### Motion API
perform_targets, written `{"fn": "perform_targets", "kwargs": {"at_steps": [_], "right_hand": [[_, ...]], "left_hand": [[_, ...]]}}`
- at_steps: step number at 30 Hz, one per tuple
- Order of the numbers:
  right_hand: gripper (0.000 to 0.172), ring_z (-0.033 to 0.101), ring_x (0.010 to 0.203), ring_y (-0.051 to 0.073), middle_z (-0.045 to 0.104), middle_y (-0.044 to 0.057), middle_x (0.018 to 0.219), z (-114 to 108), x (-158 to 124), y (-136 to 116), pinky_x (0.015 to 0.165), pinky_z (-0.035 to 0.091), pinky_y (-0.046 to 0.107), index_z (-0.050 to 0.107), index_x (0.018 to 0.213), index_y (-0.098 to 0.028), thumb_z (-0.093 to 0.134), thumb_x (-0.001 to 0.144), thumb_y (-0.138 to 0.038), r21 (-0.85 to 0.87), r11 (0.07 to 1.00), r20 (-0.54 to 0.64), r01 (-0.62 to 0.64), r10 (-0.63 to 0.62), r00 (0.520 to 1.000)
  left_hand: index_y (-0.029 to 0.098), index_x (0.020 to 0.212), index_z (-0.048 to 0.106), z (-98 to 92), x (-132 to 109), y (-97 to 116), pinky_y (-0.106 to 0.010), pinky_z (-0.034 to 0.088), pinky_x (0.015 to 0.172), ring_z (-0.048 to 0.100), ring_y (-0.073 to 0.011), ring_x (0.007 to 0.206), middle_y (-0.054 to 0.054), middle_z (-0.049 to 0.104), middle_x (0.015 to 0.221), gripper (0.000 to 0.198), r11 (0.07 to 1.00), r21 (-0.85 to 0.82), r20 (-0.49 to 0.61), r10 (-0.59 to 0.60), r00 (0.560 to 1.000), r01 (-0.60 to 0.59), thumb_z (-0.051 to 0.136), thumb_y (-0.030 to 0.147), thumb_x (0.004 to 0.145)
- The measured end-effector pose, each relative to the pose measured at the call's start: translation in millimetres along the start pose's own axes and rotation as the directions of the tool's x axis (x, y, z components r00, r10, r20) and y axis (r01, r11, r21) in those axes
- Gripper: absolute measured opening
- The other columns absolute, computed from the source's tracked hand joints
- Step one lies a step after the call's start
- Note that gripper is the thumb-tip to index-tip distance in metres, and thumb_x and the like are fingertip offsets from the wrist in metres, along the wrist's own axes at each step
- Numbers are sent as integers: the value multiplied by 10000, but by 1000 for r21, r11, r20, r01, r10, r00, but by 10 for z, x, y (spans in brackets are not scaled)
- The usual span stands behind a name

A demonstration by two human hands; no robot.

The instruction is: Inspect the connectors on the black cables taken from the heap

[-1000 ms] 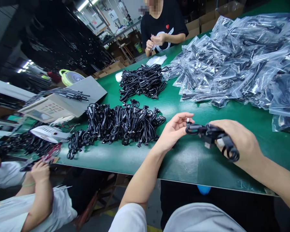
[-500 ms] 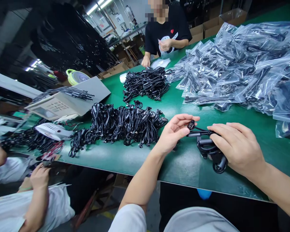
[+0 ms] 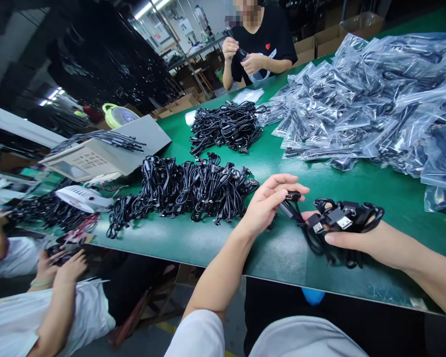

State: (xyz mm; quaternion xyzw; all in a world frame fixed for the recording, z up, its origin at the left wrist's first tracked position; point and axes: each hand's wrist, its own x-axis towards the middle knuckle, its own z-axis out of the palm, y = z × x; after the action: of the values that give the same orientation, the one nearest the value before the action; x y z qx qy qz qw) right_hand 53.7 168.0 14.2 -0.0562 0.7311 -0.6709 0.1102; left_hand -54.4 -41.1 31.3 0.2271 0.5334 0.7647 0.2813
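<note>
The right hand [image 3: 353, 238] has rolled palm up since a moment ago, lifting the coiled black cable [image 3: 342, 218] so its plugs now face upward above the green surface [image 3: 215, 243]; fingers curl around the bundle. The left hand [image 3: 269, 203] still pinches the cable's end connector [image 3: 293, 196] between thumb and fingertips

One head-worn camera looks forward and down, close above the left hand [image 3: 265, 206] and right hand [image 3: 357, 238].

black cable [image 3: 338, 220], green table [image 3: 282, 163]
</note>
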Motion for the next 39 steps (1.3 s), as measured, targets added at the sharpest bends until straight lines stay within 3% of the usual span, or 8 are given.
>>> {"fn": "perform_targets", "kwargs": {"at_steps": [4, 9, 14, 16, 18, 21, 28, 39], "right_hand": [[351, 674, 1125, 354, 769, 58, 1092, 96, 68, -38, 1064, 477, 543, 782, 1004, -263, 885, 700, -404, 304, 941, -61, -147, 173, 983], [352, 725, 891, 264, 763, 40, 896, 317, 156, -58, 901, 553, 432, 751, 912, -219, 929, 627, -321, 571, 788, -43, -230, 308, 950], [263, 706, 867, 214, 758, 13, 901, 246, 179, -117, 870, 567, 363, 757, 861, -225, 902, 644, -257, 592, 806, -286, -26, 240, 928], [236, 702, 913, 230, 759, -3, 943, 123, 175, -163, 890, 576, 386, 760, 865, -255, 884, 664, -256, 566, 818, -445, 105, 196, 874], [220, 691, 986, 258, 759, -18, 995, -2, 167, -201, 909, 582, 417, 754, 860, -294, 874, 680, -258, 522, 828, -563, 205, 154, 812], [222, 659, 1110, 290, 751, -24, 1073, -107, 157, -212, 964, 570, 454, 737, 898, -320, 855, 713, -289, 446, 860, -634, 248, 108, 766], [259, 693, 1080, 284, 750, 16, 1130, -10, 143, -139, 894, 604, 451, 711, 1005, -255, 781, 765, -322, 350, 923, -538, 156, 62, 841], [192, 708, 1057, 278, 750, 20, 1123, -40, 171, -117, 861, 617, 435, 706, 982, -257, 747, 795, -264, 381, 913, -539, 143, 94, 837]], "left_hand": [[195, 1089, 674, 65, -1, -112, -264, 532, 866, 677, -154, 952, -56, 707, 1098, 232, 1000, 0, -14, -27, 1000, 27, 657, 356, 922], [207, 1088, 657, 140, 25, -255, -262, 509, 892, 641, -152, 993, -45, 653, 1081, 237, 998, 68, -125, 19, 992, -10, 629, 388, 938], [239, 1181, 581, 180, 36, -268, -308, 496, 975, 614, -153, 1077, -45, 594, 1190, 357, 996, 67, -254, 75, 964, -59, 637, 481, 925], [200, 1098, 594, 213, 9, -248, -277, 527, 854, 630, -125, 912, -40, 626, 1050, 357, 996, 66, -185, -43, 982, 56, 685, 476, 891], [161, 1014, 610, 266, -35, -236, -250, 522, 762, 627, -110, 791, -38, 651, 926, 365, 971, 97, 10, -222, 975, 220, 761, 440, 832], [138, 1045, 627, 368, -108, -254, -248, 519, 741, 662, -125, 788, -66, 693, 914, 402, 913, 118, 248, -407, 879, 390, 783, 426, 812], [121, 985, 651, 510, -182, -320, -227, 515, 637, 652, -108, 642, -45, 704, 771, 394, 876, 85, 219, -480, 849, 474, 771, 454, 812], [127, 850, 618, 464, -176, -277, -204, 510, 602, 645, -93, 606, -32, 700, 719, 403, 879, 138, 150, -475, 867, 457, 785, 487, 781]]}}
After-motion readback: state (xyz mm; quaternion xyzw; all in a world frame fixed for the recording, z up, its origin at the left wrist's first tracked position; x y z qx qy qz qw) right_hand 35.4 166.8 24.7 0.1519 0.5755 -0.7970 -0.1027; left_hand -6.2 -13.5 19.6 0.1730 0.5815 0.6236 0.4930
